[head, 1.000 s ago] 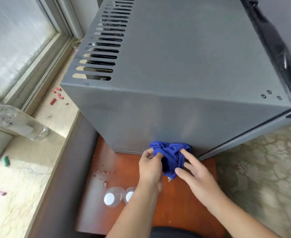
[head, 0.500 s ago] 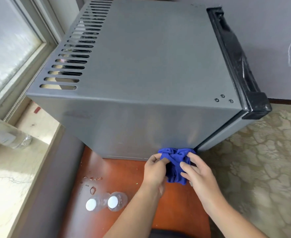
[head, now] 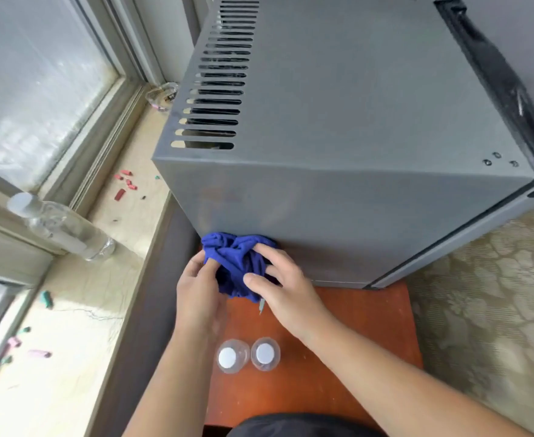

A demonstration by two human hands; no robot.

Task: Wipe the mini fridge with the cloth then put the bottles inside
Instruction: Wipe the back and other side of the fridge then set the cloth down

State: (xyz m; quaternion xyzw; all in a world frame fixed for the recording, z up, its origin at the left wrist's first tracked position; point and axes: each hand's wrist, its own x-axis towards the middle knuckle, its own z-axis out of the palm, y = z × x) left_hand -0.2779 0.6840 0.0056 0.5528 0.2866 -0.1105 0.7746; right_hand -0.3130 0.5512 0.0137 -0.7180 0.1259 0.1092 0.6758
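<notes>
A grey mini fridge [head: 353, 121] stands on a reddish-brown wooden table [head: 353, 326], its black-edged door at the right, shut. A bunched blue cloth [head: 234, 257] is pressed against the lower left corner of the fridge's near side. My left hand [head: 196, 294] grips the cloth from the left. My right hand [head: 278, 285] holds it from the right, fingers spread over it. Two clear bottles with white caps [head: 227, 357] [head: 265, 353] stand upright on the table just below my hands.
A third clear bottle [head: 60, 227] lies tilted on the marble window sill [head: 79, 310] at the left, among small coloured scraps. Window frames run along the left. A patterned surface [head: 486, 310] lies right of the table. A small glass dish [head: 162, 96] sits by the fridge's vents.
Both hands have slid the cloth leftward along the bottom of the fridge's near side, from near the door edge to the left corner. The view has shifted too.
</notes>
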